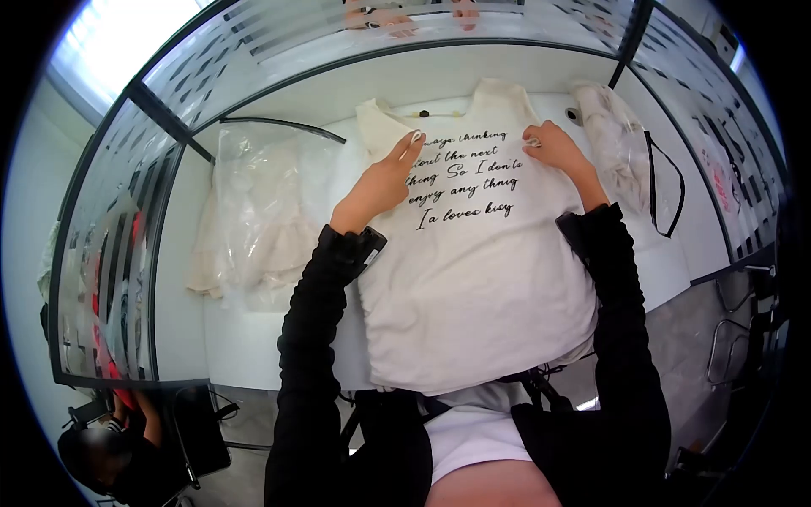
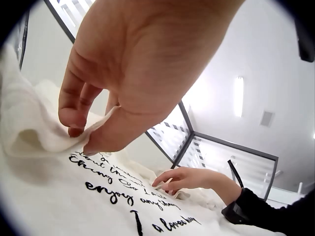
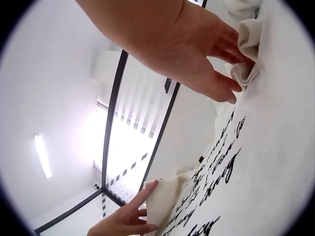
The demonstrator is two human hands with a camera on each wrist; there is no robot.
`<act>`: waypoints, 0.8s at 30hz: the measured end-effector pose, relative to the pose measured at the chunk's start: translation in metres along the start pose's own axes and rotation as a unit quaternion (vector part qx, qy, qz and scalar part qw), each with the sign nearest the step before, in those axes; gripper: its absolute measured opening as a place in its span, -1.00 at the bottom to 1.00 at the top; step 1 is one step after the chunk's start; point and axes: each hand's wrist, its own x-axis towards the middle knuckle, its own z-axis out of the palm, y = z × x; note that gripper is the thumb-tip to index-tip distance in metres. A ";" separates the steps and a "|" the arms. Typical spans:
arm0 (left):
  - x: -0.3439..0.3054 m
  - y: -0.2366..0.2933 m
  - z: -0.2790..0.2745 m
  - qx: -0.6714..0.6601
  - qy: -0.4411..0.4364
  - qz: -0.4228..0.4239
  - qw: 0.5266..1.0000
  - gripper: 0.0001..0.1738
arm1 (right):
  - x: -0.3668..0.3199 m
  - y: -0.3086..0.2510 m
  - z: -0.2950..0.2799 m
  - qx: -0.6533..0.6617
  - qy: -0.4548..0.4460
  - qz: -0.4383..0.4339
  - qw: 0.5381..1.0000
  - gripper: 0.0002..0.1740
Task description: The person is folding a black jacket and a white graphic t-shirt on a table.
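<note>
The cream sleeveless top [image 1: 481,279] lies spread on the white table [image 1: 245,342] right in front of me, neckline away from me and its lower end at the table's near edge. Black script lettering [image 1: 463,179] runs across its chest. My left hand [image 1: 380,184] pinches a fold of the top between thumb and fingers, beside the start of the upper lines. My right hand [image 1: 559,150] grips another fold near the opposite shoulder, thumb and fingers closed narrowly on the fabric. Both black sleeves reach in over the table. To the left of the top lies a clear plastic bag [image 1: 260,194] with cream cloth inside; to the right, a bundled cream garment [image 1: 610,139] in clear wrapping, a black strap [image 1: 678,196] beside it.
</note>
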 end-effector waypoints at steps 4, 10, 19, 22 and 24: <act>0.003 0.000 0.003 0.009 0.006 0.011 1.000 -0.03 | 0.004 0.003 0.004 -0.004 0.022 -0.031 0.999 -0.72; 0.002 0.004 -0.001 -0.023 0.007 0.016 1.000 -0.05 | 0.009 -0.004 -0.006 0.117 0.115 -0.009 0.986 -0.69; 0.005 -0.009 0.012 -0.047 0.045 0.075 0.995 -0.10 | 0.002 -0.030 -0.023 0.449 0.023 -0.074 0.890 -0.53; 0.007 -0.015 0.017 -0.072 0.038 0.089 0.993 -0.11 | -0.003 -0.036 -0.032 0.452 -0.014 -0.108 0.885 -0.54; 0.007 -0.015 0.016 -0.078 0.032 0.089 0.992 -0.12 | -0.003 -0.032 -0.040 0.420 -0.065 -0.105 0.899 -0.57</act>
